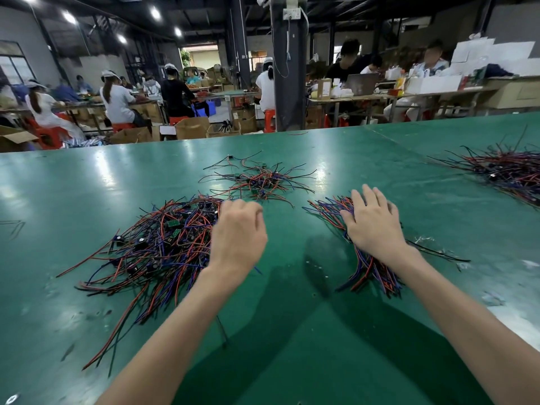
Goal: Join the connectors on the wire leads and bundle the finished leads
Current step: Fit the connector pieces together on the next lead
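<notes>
L hand (238,232) curling over right edge of loose lead pile (157,244) — can't tell if gripping anything. R hand (372,226) lying flat, fingers spread, pressing lead bundle (371,270) onto green table (87,185).

Four piles of wire leads were present: left pile (152,249), centre pile (263,182), right pile (369,271), far-right pile (505,171). Two hands were visible: left hand (238,238), right hand (372,226).

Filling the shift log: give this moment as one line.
left hand: fingers curled at loose lead pile, grip unclear | right hand: flat on aligned leads
</notes>
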The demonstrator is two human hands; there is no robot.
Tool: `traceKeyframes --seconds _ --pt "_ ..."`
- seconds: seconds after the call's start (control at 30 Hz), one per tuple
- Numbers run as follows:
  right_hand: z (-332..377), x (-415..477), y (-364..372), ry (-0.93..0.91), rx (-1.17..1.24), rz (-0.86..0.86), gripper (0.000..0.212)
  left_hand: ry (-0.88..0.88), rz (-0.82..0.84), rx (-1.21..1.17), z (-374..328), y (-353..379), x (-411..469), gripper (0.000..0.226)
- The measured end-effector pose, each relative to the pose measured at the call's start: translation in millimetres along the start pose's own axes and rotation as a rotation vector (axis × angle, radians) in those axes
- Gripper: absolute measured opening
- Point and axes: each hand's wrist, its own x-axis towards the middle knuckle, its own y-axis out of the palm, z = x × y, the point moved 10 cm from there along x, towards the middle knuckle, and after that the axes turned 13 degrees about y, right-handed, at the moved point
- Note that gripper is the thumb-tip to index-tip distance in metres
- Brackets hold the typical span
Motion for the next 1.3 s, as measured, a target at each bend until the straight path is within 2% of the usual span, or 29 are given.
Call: traceKeyframes --seconds 0.1,0.17,0.27,0.33,0.43,0.57,0.7,0.83,0.97,1.03,1.13,1.2,1.3 --pt "30 -16 -6 -0.118 0.056 -0.025 0.053 -0.213 0.005 0.258 48 -24 3 0.031" --pt "53 -33 2 -0.225 0.04 0.01 0.053 -0.395 0.136 0.355 85 -26 -4 0.038" --pt "80 -57 23 -0.349 -0.012 0.112 0.055 -0.577 0.419 0.361 125 -5 -25 0.036" --pt "90 -68 33 -0.391 -0.025 0.168 0.056 -0.606 0.502 0.291 136 12 -35 0.033" --pt "95 -77 42 -0.424 -0.03 0.224 0.057 -0.573 0.409 0.275 138 12 -33 0.026" --pt "93 -79 45 -0.431 -0.029 0.248 0.057 -0.532 0.195 0.2 137 -3 -26 0.014" --pt "93 -78 45 -0.432 -0.013 0.258 0.056 -0.471 -0.073 0.111 130 -25 -19 0.014" --pt "94 -78 40 -0.439 0.029 0.221 0.053 -0.236 -0.371 0.058 104 -59 -9 0.014" --pt "96 -77 27 -0.44 0.135 0.156 0.045 -0.023 -0.548 -0.219 67 -79 1 0.012" --pt "95 -75 18 -0.415 0.261 0.149 0.042 -0.017 -0.578 -0.427 55 -79 5 0.009" --pt "91 -71 5 -0.339 0.577 0.176 0.036 -0.076 -0.548 -0.725 44 -68 11 0.009" --pt "89 -69 3 -0.284 0.809 0.271 0.03 -0.142 -0.482 -0.907 39 -52 13 0.006" --pt "96 -74 7 -0.27 1.075 0.514 0.029 -0.282 -0.329 -1.191 27 -16 9 0.005"
